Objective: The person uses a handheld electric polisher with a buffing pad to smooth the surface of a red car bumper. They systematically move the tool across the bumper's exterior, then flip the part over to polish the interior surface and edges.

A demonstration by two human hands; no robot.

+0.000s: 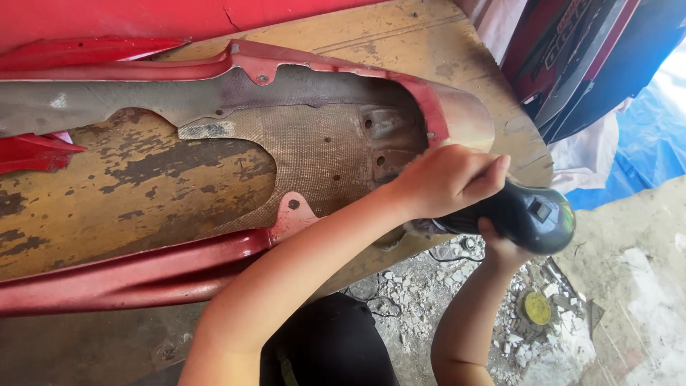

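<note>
A red fibreglass fairing shell [143,275] lies upside down on a worn wooden board [128,193], its woven grey inside [321,150] facing up. My left hand [446,179] is closed over the front of a black power tool [525,214] at the shell's right end. My right hand [500,246] grips the tool's body from below. The tool's working head is hidden under my left hand, against the shell's edge.
Another red panel [36,154] pokes out at the left. Rubble and a black cable [436,279] lie on the ground below, with a yellow disc [537,308] nearby. Dark panels [593,57] and a blue tarp [643,136] stand at the right.
</note>
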